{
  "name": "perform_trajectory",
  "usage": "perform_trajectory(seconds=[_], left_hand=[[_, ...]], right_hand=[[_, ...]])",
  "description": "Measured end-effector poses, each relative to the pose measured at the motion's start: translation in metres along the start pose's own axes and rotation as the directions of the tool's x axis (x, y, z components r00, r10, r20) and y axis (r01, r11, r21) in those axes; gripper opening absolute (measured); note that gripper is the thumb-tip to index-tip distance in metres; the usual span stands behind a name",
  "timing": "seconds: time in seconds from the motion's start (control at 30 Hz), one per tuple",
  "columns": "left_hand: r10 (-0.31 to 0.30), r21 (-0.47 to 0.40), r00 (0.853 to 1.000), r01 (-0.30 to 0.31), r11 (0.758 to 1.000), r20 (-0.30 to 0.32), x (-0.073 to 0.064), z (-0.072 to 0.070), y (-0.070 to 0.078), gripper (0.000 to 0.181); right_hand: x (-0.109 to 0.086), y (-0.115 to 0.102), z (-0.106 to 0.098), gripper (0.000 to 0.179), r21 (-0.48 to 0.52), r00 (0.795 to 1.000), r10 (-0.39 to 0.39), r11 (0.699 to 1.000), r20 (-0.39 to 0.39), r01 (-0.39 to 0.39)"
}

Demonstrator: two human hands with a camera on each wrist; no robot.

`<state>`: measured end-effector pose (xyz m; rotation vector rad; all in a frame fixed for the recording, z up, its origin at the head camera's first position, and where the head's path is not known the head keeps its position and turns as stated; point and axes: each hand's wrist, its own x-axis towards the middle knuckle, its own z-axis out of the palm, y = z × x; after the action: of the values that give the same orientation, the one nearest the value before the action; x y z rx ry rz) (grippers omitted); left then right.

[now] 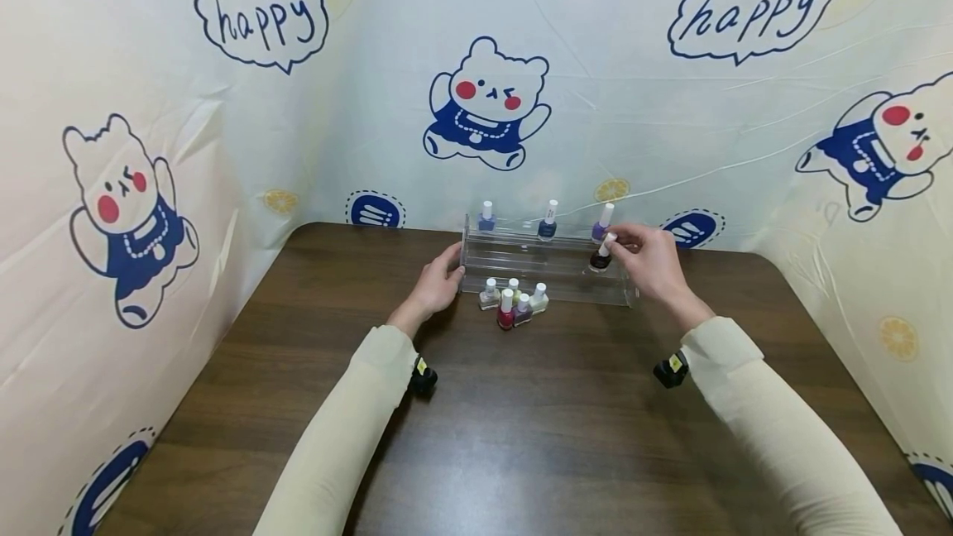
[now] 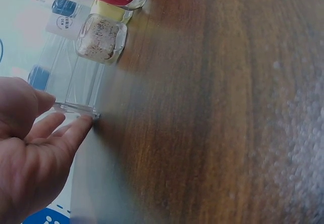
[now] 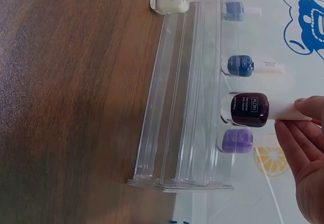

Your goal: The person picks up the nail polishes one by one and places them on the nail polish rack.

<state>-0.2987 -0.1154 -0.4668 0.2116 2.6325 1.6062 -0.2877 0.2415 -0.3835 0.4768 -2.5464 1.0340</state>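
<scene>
Head view, right fingers [image 1: 627, 232] pinching dark polish bottle [image 1: 599, 260] by white cap [image 1: 606, 245], left fingers [image 1: 450, 256] gripping clear rack [image 1: 514, 258]

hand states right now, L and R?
Left hand: touching the left end of the clear rack; can't tell whether it grips.
Right hand: closed, pinching the dark nail polish bottle by its white cap.
</scene>
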Motion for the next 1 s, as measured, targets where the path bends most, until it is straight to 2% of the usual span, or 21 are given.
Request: perform_trajectory(seconds=[1.0], left_hand=[[0.001, 0.019, 1.0, -0.001, 1.0, -0.001, -0.002, -0.001, 0.001, 0.056]], right_hand=[[0.004, 0.014, 0.003, 0.02, -0.026, 1.0, -0.01, 1.0, -0.017, 0.009]])
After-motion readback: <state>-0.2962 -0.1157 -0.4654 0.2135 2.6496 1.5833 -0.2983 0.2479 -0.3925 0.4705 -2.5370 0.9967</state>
